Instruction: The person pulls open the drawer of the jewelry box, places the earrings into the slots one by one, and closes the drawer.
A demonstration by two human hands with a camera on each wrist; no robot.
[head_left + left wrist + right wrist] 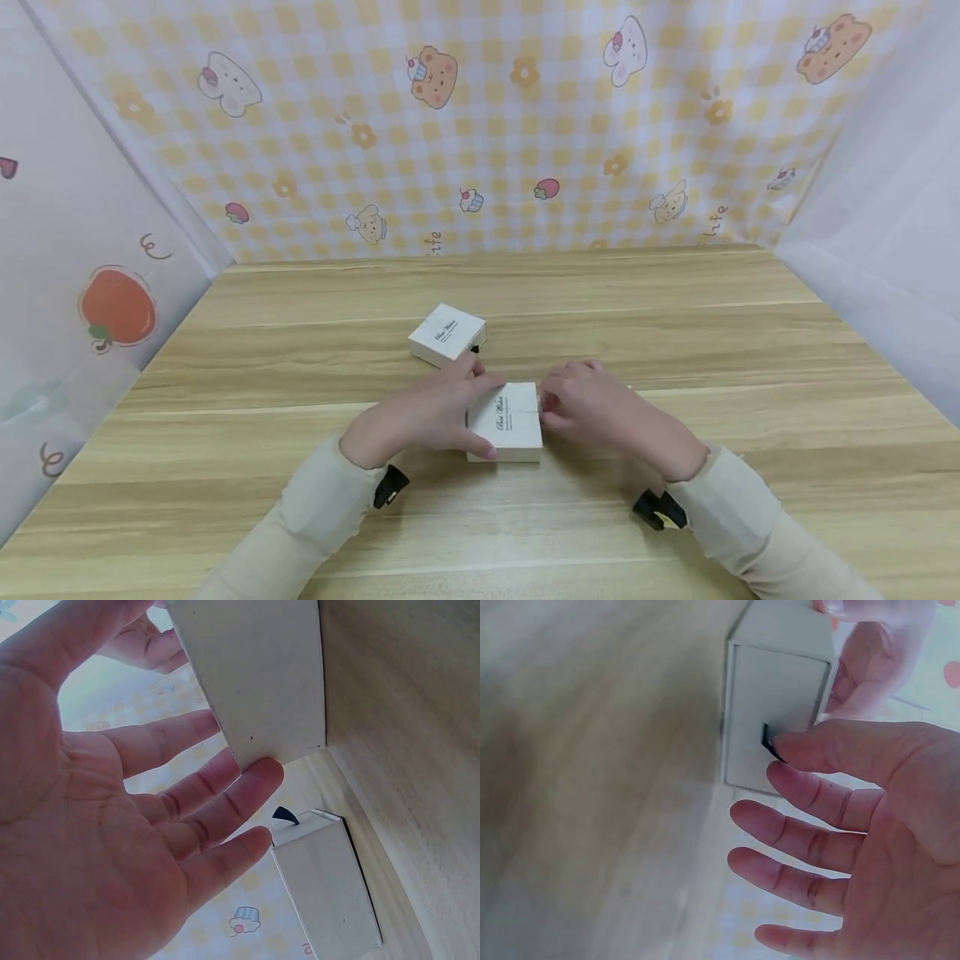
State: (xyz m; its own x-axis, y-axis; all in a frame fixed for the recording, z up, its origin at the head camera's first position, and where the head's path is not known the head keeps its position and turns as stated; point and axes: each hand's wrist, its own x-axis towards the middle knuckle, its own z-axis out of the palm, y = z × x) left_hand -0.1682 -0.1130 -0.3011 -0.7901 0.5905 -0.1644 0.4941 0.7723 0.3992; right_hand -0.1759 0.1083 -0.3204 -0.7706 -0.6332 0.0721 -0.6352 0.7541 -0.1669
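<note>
A white drawer-style gift box (517, 425) printed "Best Wishes" sits on the table before me. My left hand (435, 412) holds it from the left, thumb along the near side and fingers at the far side. On the box's right end, my right hand (592, 404) pinches a small black ribbon tab (766, 736) between thumb and index finger, the other fingers spread. The drawer front (787, 690) looks flush with its sleeve. A second white box (447, 332) with a black tab lies just behind the left fingers.
Both boxes rest on a wood-grain table (300, 333). Behind it hangs a yellow checked cloth (487, 150) with cartoon prints. White cloth (60, 250) closes off the left side, and another white sheet (900, 192) the right.
</note>
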